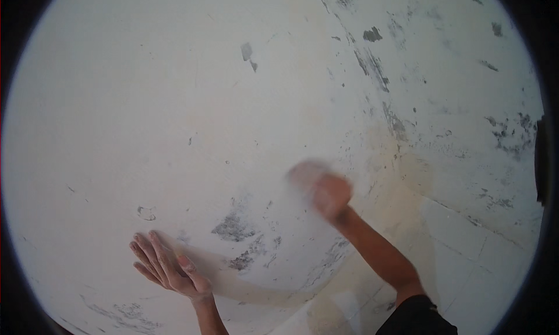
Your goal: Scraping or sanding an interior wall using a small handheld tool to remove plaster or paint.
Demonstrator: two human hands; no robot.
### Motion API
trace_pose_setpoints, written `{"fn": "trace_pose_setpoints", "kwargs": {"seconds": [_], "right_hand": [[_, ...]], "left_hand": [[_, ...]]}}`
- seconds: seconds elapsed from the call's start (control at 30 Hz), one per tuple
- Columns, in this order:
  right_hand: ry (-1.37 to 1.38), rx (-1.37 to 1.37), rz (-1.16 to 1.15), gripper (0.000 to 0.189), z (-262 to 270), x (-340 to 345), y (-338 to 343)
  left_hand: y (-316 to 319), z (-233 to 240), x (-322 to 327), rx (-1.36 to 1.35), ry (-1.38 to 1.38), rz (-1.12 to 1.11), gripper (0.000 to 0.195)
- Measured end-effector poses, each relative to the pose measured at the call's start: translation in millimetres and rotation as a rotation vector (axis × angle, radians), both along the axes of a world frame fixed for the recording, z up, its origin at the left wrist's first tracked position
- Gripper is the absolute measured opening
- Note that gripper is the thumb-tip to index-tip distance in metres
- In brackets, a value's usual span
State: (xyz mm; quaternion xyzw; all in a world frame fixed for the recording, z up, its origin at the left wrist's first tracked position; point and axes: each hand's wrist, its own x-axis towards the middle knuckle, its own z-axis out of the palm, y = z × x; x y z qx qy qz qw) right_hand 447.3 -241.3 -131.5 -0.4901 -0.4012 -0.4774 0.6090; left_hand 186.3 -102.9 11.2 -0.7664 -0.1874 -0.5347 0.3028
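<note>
A white plastered wall [131, 116] fills most of the view before me. My left hand [168, 265] rests on the wall at the lower left, fingers spread and holding nothing, with whitish dust on the skin. My right hand [329, 193] is strongly blurred by motion, close to the wall near the centre right. A pale smear shows at its fingers; whether it holds something thin cannot be made out. Between the two hands the wall has dark grey worn patches [233, 228]. A small chipped ring mark [146, 213] lies just above my left fingertips.
To the right, an adjoining wall [454, 86] with grey scuffs meets this one at a rough corner [395, 129]. Pale floor tiles [463, 252] show at the lower right. A dark object [540, 160] stands at the far right edge.
</note>
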Motion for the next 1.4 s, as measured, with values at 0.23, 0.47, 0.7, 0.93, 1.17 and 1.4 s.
{"fn": "trace_pose_setpoints", "kwargs": {"seconds": [0.23,0.47,0.7,0.93,1.17,1.4], "right_hand": [[-0.134,-0.073,0.135,0.038,-8.3,-51.0,27.3],[0.261,0.265,0.21,0.03,9.5,-50.1,28.7],[0.501,0.283,0.16,0.033,24.4,5.7,-10.3],[-0.162,-0.112,0.114,0.04,-7.5,-35.2,22.5],[0.159,0.246,0.179,0.028,17.2,-50.0,29.6],[0.427,0.34,0.248,0.026,11.5,2.6,-4.1]], "left_hand": [[-4.8,0.0,7.2,0.021,0.015,-0.032,0.064],[-1.8,1.1,2.5,0.019,0.023,-0.008,0.066],[-1.7,0.5,-0.7,-0.027,0.002,-0.025,0.066],[-4.4,0.3,4.2,-0.011,0.01,-0.031,0.065],[-5.1,3.6,2.5,0.02,0.025,-0.028,0.057],[-4.6,3.1,1.0,-0.029,0.019,-0.068,0.052]]}}
